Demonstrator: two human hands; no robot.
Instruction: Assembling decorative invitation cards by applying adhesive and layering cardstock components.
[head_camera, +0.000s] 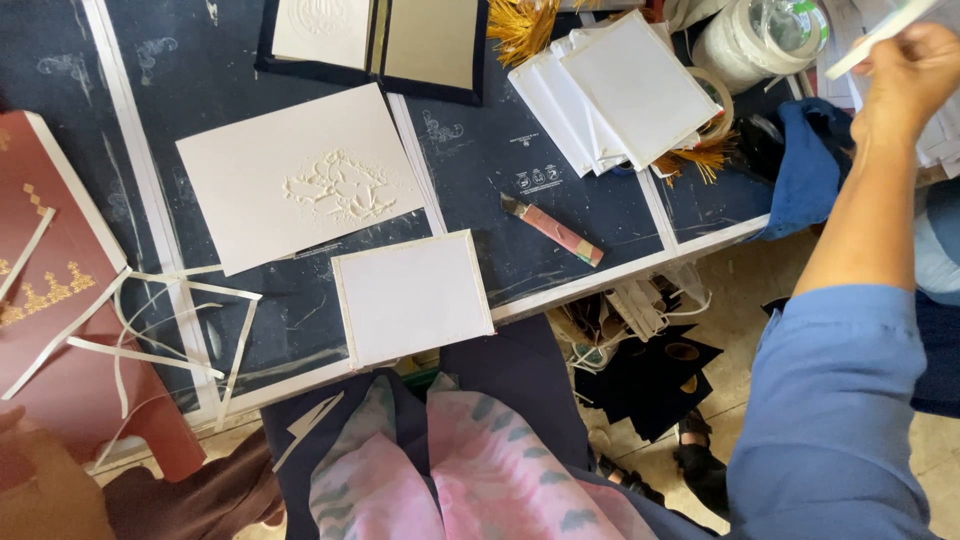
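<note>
My right hand is raised at the far right over the table's corner, with a blue sleeve on the arm. Its fingers are shut on the edge of a thin white board. A white square board lies at the table's front edge, above my lap. A wrapped cutter knife lies to its right, untouched. A stack of white square boards sits further back. A blurred tan shape in the bottom left corner may be my left hand; what it holds is unclear.
A white embossed sheet lies on the dark table. Thin paper offcuts spread beside a maroon board with gold ornaments. Tape rolls, a blue cloth, gold tassels and a dark folder line the back.
</note>
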